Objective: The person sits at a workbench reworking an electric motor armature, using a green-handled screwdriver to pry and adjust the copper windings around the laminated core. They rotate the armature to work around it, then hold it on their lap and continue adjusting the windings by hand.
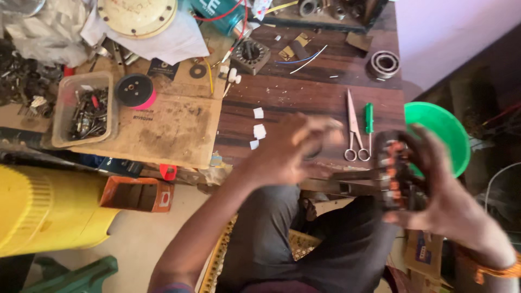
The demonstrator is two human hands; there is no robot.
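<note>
My right hand (445, 190) grips a dark round motor stator (395, 168) with orange windings, held on edge above my lap at the table's front edge. My left hand (296, 149) is blurred with motion, fingers spread, hovering over the wooden table (304, 92) just left of the stator. Whether it holds anything between its fingers cannot be told. Scissors (354, 127) and a green-handled screwdriver (369, 119) lie on the table just beyond my hands. Three small white paper scraps (259, 130) lie to the left of my left hand.
A cardboard sheet (173, 125) carries a plastic tub of small metal parts (87, 111) and a black-and-pink spool (135, 90). A bearing (383, 64), another stator (249, 55) and loose wires lie farther back. A green bowl (442, 133) sits right; a yellow container (49, 209) left.
</note>
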